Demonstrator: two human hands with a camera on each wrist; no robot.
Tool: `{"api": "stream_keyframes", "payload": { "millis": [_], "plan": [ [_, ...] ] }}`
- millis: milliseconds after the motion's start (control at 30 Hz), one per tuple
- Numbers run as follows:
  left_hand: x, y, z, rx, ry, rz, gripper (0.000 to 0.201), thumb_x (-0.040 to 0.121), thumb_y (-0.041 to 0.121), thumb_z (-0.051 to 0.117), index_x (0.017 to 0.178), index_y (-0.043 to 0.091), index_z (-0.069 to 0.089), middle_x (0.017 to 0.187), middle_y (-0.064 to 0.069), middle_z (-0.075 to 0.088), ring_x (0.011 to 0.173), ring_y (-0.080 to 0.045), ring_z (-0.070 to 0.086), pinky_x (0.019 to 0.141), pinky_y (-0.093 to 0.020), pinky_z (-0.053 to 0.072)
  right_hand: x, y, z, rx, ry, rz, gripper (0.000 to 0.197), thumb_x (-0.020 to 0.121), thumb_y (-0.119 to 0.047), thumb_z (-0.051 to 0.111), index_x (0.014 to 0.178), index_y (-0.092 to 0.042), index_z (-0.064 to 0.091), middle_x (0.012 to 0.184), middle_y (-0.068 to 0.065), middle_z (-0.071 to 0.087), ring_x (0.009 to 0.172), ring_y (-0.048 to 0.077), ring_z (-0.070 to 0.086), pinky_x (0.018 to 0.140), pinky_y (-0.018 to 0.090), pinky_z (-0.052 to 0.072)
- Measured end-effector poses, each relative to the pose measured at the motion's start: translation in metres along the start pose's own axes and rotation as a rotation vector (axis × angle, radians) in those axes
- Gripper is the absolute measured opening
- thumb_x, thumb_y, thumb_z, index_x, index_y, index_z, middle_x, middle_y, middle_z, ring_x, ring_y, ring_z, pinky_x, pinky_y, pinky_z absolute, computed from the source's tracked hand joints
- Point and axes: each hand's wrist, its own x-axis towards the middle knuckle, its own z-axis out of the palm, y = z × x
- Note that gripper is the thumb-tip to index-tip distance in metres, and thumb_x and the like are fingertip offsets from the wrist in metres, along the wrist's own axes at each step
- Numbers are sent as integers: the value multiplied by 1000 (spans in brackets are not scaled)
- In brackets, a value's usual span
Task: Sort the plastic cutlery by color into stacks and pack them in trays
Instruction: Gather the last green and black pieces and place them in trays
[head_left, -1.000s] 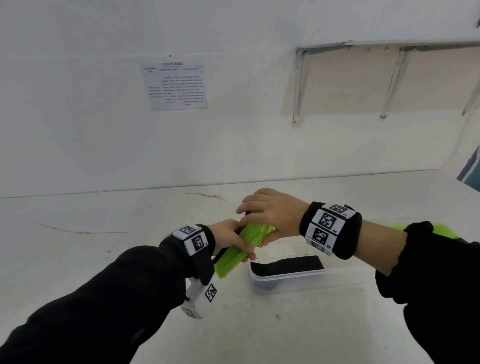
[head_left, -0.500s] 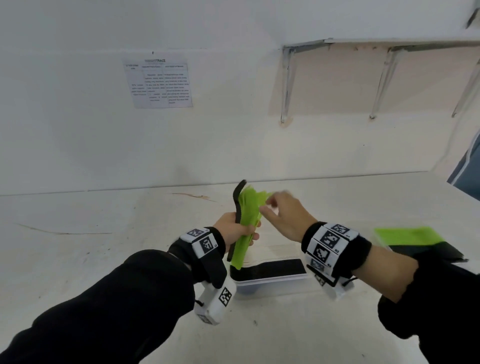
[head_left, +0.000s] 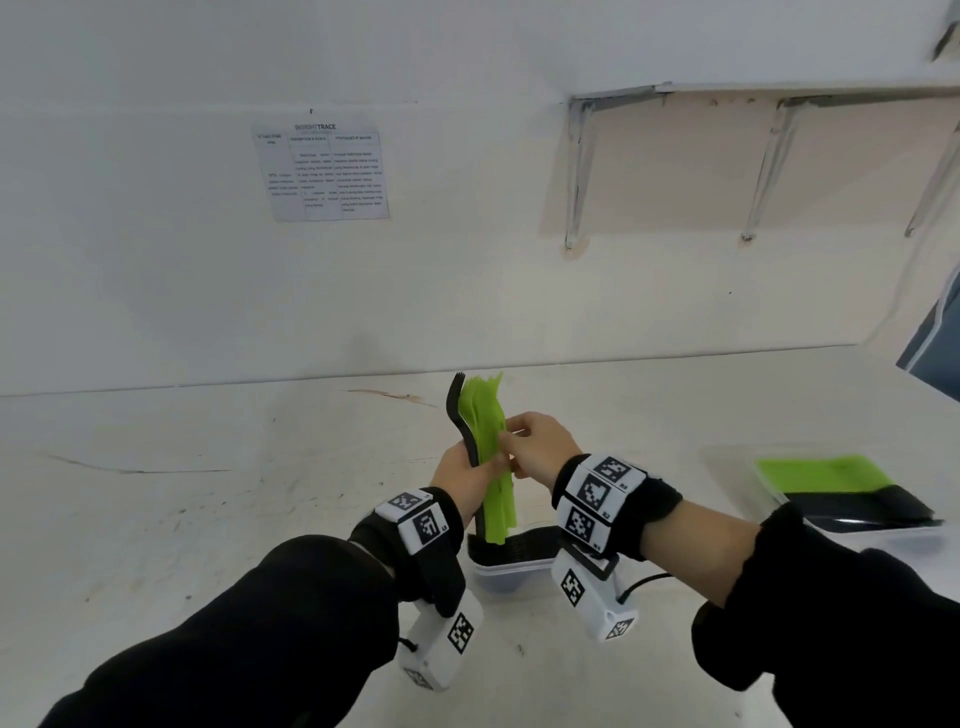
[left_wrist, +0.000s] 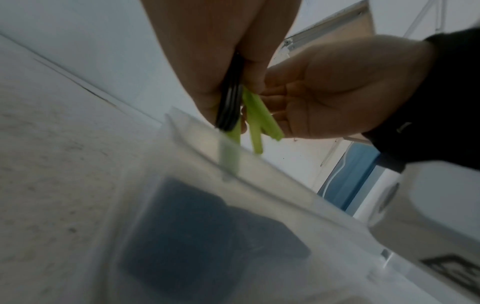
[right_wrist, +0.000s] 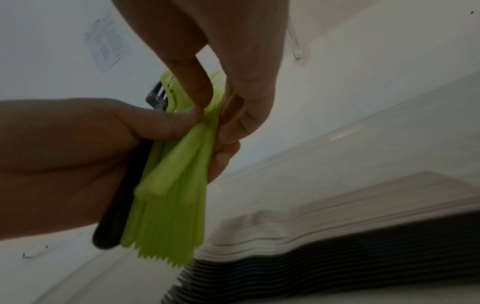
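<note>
My left hand (head_left: 470, 470) grips an upright bundle of several green forks (head_left: 491, 441) with a black fork (head_left: 460, 415) at its left side, tines up. In the right wrist view the green forks (right_wrist: 176, 185) fan out beside the black fork (right_wrist: 122, 195). My right hand (head_left: 530, 447) pinches the green forks from the right, thumb and forefinger curled on them. Below the hands stands a clear tray (head_left: 511, 574) holding a stack of black cutlery (head_left: 519, 545). The left wrist view shows the handle ends (left_wrist: 249, 115) hanging over that tray (left_wrist: 233, 205).
A second clear tray (head_left: 737, 467) at the right holds green cutlery (head_left: 821, 473) beside black cutlery (head_left: 862, 509). The white table (head_left: 208, 509) meets a white wall with a printed sheet (head_left: 322, 169). Wall brackets (head_left: 576, 171) hang up right.
The bundle went from tilted low over the tray to upright and higher. My right hand came off the top of it, moved to its right side and now pinches the green forks.
</note>
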Motion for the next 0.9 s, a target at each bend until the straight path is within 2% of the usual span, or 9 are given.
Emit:
{"api": "stream_keyframes", "payload": {
  "millis": [100,233,367,567,633,700,733,833,900],
  "plan": [
    [-3,-3,-7,50,15,4,26,94,3,50,120,0,55,104,-20,64,89,-28,61,91,-46,50,1,-4,9,25,-11,0,29,90,-16,51,116,-8,60,99,11,65,87,28,64,90,43,52],
    [-3,-2,-15,-88,23,-41,27,96,2,46,121,-4,52,105,-21,60,79,-25,62,83,-40,51,4,-8,20,74,-22,45,26,88,-12,55,111,-9,63,96,10,67,90,31,64,92,44,51],
    [0,2,-20,-151,52,-73,29,95,4,47,122,-5,52,116,-27,58,87,-32,60,82,-42,51,1,-11,24,191,-36,66,24,87,-1,53,109,-3,62,79,3,62,93,35,65,88,48,53],
    [1,3,-22,-157,-24,-99,32,96,8,45,126,-5,48,91,-14,61,74,-25,61,70,-38,53,-4,-10,21,246,-112,54,24,89,2,48,104,-5,65,84,10,65,79,29,62,85,44,54],
    [0,3,-21,-142,-62,-91,32,97,10,44,126,-4,47,87,-13,62,69,-23,64,63,-34,56,-4,-9,21,246,-97,60,26,88,1,46,100,-9,66,79,11,64,66,26,60,69,40,55],
    [0,3,-20,-137,-102,-92,31,98,15,43,123,-2,48,85,-13,63,63,-20,66,59,-30,57,-4,-7,20,251,-75,69,24,90,0,45,100,-11,64,71,8,61,55,20,54,53,32,47],
    [-1,4,-20,-141,-120,-100,30,99,19,41,121,1,50,86,-14,64,63,-21,66,59,-30,57,-5,-7,19,272,-74,72,21,92,-2,45,99,-12,62,71,6,61,56,20,55,54,32,47],
    [0,4,-18,-141,-147,-117,34,100,33,35,113,7,52,90,-14,66,67,-25,67,65,-34,57,-2,-4,19,333,-105,68,18,94,-3,45,102,-8,61,80,7,62,73,26,61,75,43,54],
    [0,5,-16,-125,-131,-133,43,99,41,30,114,7,52,93,-16,66,65,-25,67,63,-34,57,-2,-3,19,317,-125,77,20,94,-1,42,91,-8,60,78,8,61,72,25,60,75,43,54]
  ]
}}
